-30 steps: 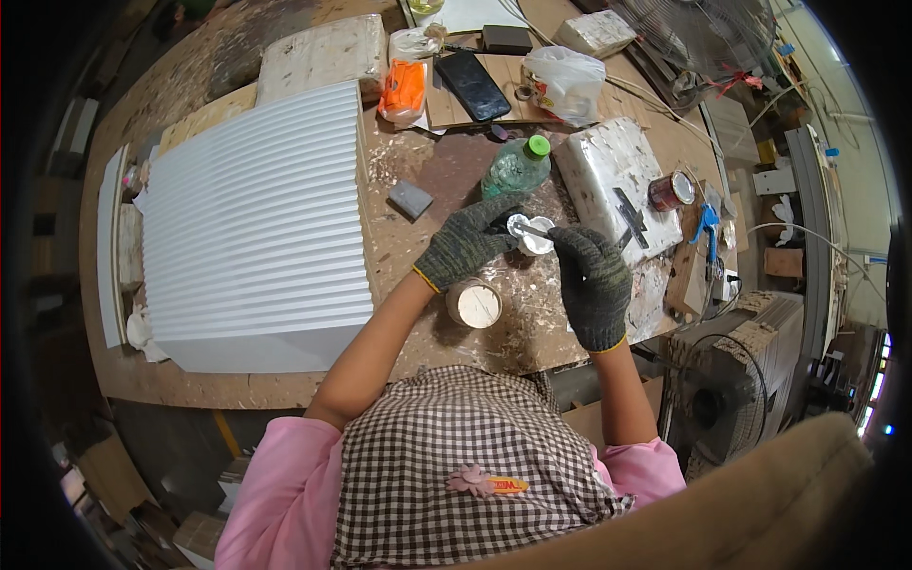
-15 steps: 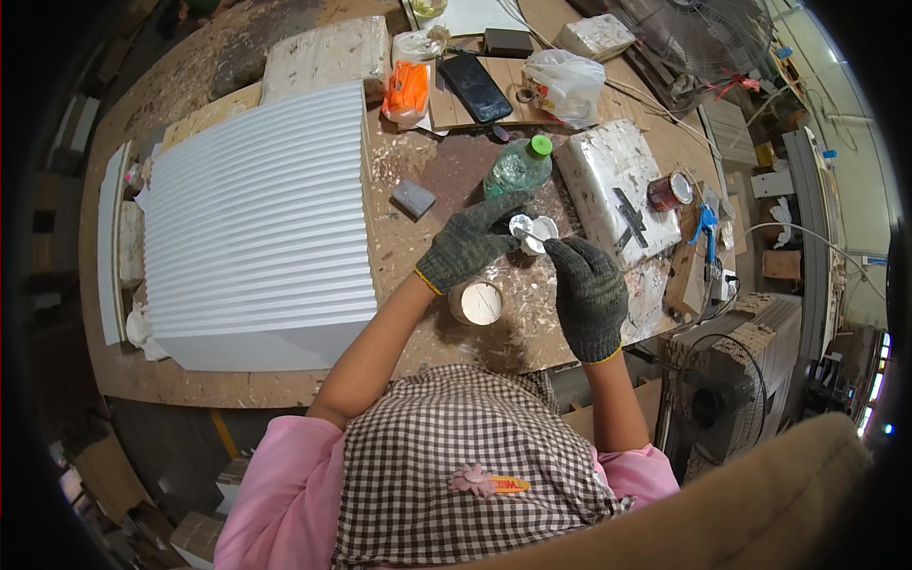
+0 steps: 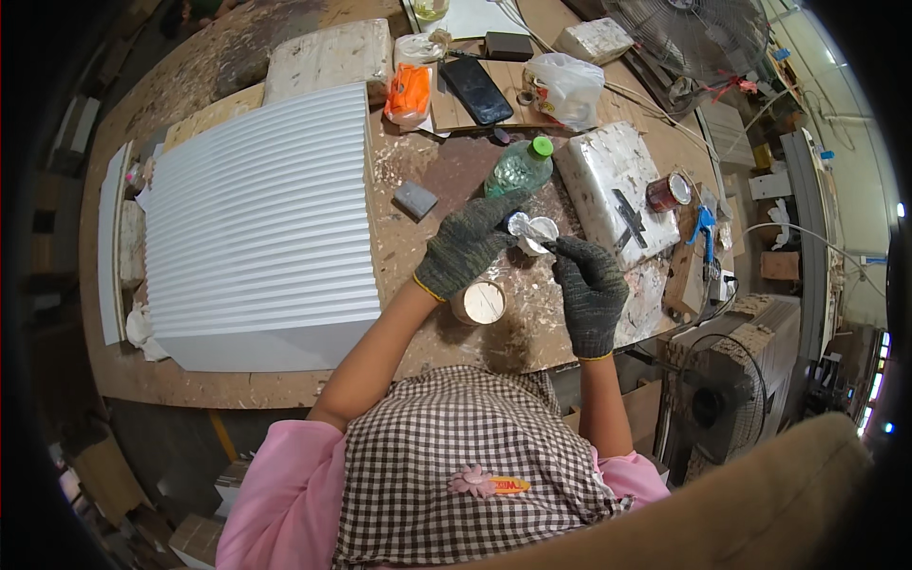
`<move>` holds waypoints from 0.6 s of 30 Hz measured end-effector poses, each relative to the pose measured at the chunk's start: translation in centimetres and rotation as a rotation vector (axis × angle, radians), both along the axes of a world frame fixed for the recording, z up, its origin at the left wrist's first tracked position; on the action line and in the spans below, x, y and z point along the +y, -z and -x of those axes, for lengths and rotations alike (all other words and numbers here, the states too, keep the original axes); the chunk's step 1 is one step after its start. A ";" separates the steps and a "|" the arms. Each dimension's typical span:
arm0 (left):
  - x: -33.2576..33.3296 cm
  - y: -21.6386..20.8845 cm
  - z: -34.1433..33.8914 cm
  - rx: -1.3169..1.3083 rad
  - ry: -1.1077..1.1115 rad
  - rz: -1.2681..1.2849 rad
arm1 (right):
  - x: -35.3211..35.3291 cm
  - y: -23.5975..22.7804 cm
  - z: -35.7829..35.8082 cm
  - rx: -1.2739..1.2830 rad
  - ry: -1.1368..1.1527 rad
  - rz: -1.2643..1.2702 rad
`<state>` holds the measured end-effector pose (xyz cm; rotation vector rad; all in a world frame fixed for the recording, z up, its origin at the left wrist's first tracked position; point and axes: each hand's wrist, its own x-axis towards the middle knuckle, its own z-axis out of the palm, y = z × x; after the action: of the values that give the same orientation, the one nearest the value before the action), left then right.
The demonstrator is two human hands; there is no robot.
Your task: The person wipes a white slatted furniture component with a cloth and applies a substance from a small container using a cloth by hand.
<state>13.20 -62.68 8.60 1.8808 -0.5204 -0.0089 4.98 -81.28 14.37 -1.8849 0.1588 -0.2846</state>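
My left hand (image 3: 467, 245), in a dark knitted glove with a yellow cuff, is closed on a small round white-coated piece (image 3: 518, 224). My right hand (image 3: 591, 293), gloved the same way, pinches a thin stick-like tool (image 3: 544, 243) whose tip reaches toward that piece. Just beside them is a small cup with white paste (image 3: 542, 230). Below my left hand stands a round tub (image 3: 484, 302) with a pale, cream-coloured top. A green-capped bottle (image 3: 518, 169) stands beyond my left fingers. The exact kind of the small piece and the tool is too small to make out.
A grey-white ribbed panel (image 3: 256, 218) covers the table's left side. A grey block (image 3: 415, 199) lies by its edge. To the right are a wrapped white slab (image 3: 608, 180), a tin (image 3: 670, 192) and a blue air gun (image 3: 703, 226). Farther back lies a phone (image 3: 477, 90).
My left fingers have shifted slightly over the small piece, and my right hand has turned a little at the tool. Other things stay where they were.
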 end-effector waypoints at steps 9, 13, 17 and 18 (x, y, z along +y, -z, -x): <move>0.2 0.2 0.3 -0.184 -0.084 -0.070 | 0.5 0.1 0.7 0.180 0.162 -0.340; -0.1 -0.6 0.4 -0.229 -0.073 -0.050 | 0.9 0.3 1.0 0.150 0.207 -0.414; -0.1 0.1 0.4 -0.203 -0.097 -0.052 | 1.5 0.6 1.3 0.077 0.177 -0.277; -0.1 0.1 0.4 -0.146 -0.109 -0.069 | 1.5 0.5 1.4 0.011 0.194 -0.161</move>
<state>12.82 -62.82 8.52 1.9845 -0.5217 0.1866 3.59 -79.73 13.86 -1.7142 0.3623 -0.3824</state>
